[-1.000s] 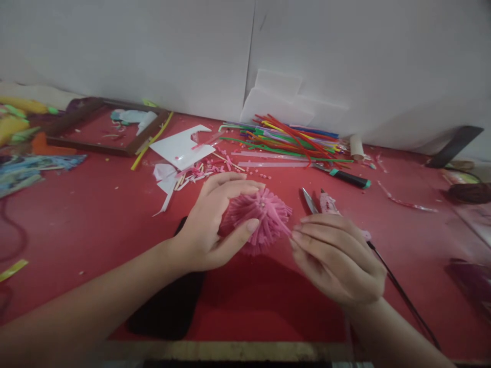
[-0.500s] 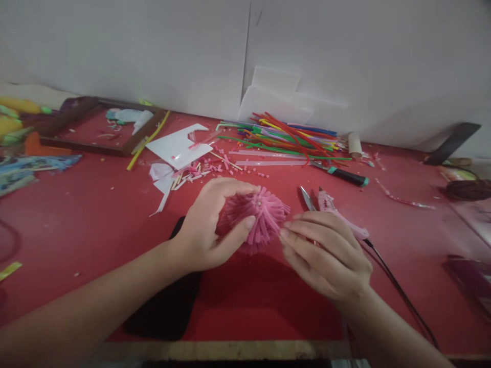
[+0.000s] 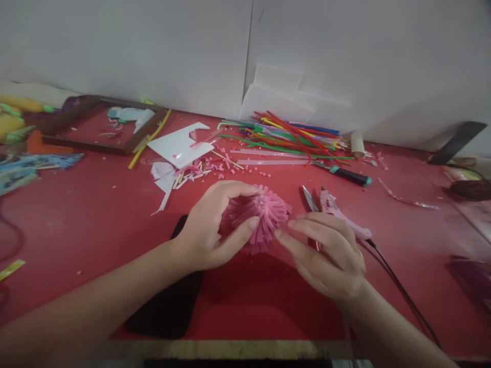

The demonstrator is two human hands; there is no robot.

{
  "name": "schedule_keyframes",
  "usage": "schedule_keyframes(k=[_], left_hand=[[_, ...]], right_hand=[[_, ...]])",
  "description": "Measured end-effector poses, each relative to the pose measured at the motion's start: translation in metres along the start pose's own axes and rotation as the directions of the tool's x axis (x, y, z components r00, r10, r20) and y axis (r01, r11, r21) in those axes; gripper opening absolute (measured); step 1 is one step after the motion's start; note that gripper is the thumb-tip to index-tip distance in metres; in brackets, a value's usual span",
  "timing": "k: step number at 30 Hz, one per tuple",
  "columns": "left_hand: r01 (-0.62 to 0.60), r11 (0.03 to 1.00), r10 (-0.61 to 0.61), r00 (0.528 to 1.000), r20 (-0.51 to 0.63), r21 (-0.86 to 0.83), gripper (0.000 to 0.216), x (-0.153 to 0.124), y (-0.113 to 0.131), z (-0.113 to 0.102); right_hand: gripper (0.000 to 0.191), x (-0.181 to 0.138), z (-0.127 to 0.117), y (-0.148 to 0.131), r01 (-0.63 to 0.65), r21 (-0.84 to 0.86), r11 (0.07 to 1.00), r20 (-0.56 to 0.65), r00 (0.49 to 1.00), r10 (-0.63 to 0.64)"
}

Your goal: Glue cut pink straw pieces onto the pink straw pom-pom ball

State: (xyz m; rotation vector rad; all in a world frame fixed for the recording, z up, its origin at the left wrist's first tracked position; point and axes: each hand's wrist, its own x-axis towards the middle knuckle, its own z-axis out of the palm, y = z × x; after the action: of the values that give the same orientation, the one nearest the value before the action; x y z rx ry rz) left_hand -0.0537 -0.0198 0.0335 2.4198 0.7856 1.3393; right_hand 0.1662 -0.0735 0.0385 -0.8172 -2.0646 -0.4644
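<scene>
A round pink pom-pom of many thin fuzzy strips [image 3: 270,217], with a small pale centre on top, is held just above the table. My left hand [image 3: 218,222] curves round its left side, fingers behind and thumb across the front. At its right edge, my right hand [image 3: 326,250] has its thumb and index fingertip on the strip ends, a small gap between them. A pink glue gun [image 3: 339,212] with a black cord lies beyond my right hand. Beside it are scissors [image 3: 310,198], their handles mostly hidden by my fingers.
Behind lie a bundle of coloured pipe cleaners [image 3: 287,134], a black-and-teal cutter [image 3: 351,176], pink scraps [image 3: 226,163] and white card [image 3: 180,145]. A brown frame [image 3: 88,145] stands back left. A black phone [image 3: 164,306] rests under my left forearm.
My right thumb and index fingertips have spread slightly apart at the pom-pom's right edge, and that hand has shifted a little left. My left hand keeps its hold.
</scene>
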Motion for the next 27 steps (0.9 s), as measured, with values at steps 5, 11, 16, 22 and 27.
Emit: schedule_keyframes(k=[5, 11, 16, 22, 27], left_hand=[[-0.009, 1.0, 0.009, 1.0, -0.001, 0.002, 0.039, -0.001, -0.0001, 0.0002], [-0.03, 0.999, 0.03, 1.0, -0.002, 0.019, 0.038, -0.0005, -0.0003, 0.0009], [-0.036, 0.999, 0.037, 0.999, -0.003, 0.041, 0.039, -0.0004, -0.0008, 0.0015], [-0.174, 0.975, 0.179, 0.983, -0.03, 0.136, 0.034, 0.0008, -0.0004, -0.0019], [-0.244, 0.938, 0.256, 0.967, -0.017, 0.245, 0.037, -0.0033, -0.0013, -0.0009]], right_hand=[[0.017, -0.0011, -0.0003, 0.0024, 0.024, 0.015, 1.0, 0.035, 0.999, -0.025], [0.019, -0.0007, 0.0023, -0.0002, 0.005, 0.023, 1.0, 0.037, 0.999, -0.006], [0.018, -0.0018, 0.0039, -0.0005, 0.005, 0.012, 1.0, 0.039, 0.999, -0.005], [0.018, -0.0001, 0.004, 0.0, 0.003, -0.008, 1.0, 0.047, 0.999, -0.002], [0.019, -0.0019, 0.0043, 0.0011, 0.004, -0.013, 1.0, 0.052, 0.999, -0.004]])
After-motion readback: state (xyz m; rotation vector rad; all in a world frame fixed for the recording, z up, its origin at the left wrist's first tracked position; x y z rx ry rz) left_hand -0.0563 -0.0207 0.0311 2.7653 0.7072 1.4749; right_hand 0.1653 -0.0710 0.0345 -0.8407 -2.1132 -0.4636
